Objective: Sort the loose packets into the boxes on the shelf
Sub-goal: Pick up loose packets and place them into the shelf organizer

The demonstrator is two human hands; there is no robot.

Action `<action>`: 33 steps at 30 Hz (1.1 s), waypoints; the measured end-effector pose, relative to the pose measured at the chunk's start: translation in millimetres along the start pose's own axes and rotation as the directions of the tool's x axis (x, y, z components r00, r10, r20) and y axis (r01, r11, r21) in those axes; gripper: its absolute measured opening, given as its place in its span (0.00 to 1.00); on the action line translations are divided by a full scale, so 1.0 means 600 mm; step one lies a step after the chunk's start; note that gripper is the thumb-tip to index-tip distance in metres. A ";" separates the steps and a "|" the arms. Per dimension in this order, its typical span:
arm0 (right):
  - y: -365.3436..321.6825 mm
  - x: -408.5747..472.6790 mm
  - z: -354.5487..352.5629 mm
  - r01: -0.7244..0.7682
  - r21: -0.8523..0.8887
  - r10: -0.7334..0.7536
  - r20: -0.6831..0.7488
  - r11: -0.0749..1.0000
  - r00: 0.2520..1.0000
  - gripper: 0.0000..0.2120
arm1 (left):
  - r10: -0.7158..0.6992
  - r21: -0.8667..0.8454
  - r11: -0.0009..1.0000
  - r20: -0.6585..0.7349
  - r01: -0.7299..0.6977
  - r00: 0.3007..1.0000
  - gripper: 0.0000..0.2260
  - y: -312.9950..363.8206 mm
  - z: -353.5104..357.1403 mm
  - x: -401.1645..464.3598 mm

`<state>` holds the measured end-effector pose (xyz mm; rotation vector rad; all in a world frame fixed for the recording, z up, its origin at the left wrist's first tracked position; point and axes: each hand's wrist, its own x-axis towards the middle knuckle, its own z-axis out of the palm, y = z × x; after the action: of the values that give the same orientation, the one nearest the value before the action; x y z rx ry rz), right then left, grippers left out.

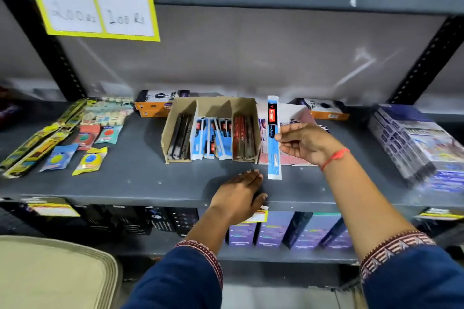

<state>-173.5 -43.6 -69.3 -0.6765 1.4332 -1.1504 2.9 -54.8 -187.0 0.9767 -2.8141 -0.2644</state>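
My right hand (305, 142) pinches a long blue packet (273, 153) with a red and black top, held upright just right of a cardboard box (213, 105). The box has three compartments: black packets on the left, blue packets (213, 140) in the middle, red-brown packets (242, 138) on the right. Beneath my right hand lies a white and pink flat pack (293, 113). My left hand (239, 190) rests flat and empty on the front edge of the grey shelf (140, 173), fingers together, in front of the box.
Loose yellow-green strips (37, 145) and small blue, yellow and red packets (88, 145) lie at the shelf's left. Orange-black boxes (155, 103) stand behind the cardboard box. A stack of blue wrapped packs (416, 143) sits at the right. A price sign (98, 5) hangs above. Boxes fill the lower shelf.
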 end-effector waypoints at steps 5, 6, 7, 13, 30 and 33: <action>-0.005 0.016 0.068 0.003 -0.082 0.001 0.053 0.997 0.999 0.12 | -0.072 0.012 0.997 -0.070 0.073 0.995 0.24 -0.047 -0.015 -0.041; -0.006 0.022 0.084 0.004 -0.097 0.002 0.062 0.995 0.998 0.12 | -0.098 0.012 0.995 -0.081 0.099 0.992 0.24 -0.060 -0.017 -0.050; -0.007 0.028 0.098 0.007 -0.106 0.000 0.068 0.994 0.998 0.12 | -0.121 0.013 0.992 -0.086 0.122 0.989 0.24 -0.072 -0.020 -0.056; -0.006 0.074 0.197 0.094 -0.295 -0.080 0.058 0.951 0.995 0.11 | -0.211 0.013 0.976 -0.146 0.215 0.966 0.25 -0.142 -0.026 -0.086; 0.008 0.209 0.283 -0.057 -0.809 -0.167 -0.189 0.585 0.968 0.15 | -0.227 -0.045 0.974 -0.224 0.223 0.948 0.25 -0.175 -0.021 -0.095; 0.013 0.219 0.284 -0.051 -0.864 -0.199 -0.172 0.501 0.965 0.13 | -0.224 -0.057 0.975 -0.211 0.217 0.951 0.25 -0.176 -0.020 -0.095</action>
<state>-36.9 -204.6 -112.2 -1.3380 2.2490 -0.4813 112.6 -101.9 -202.5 1.2333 -2.4994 -0.2147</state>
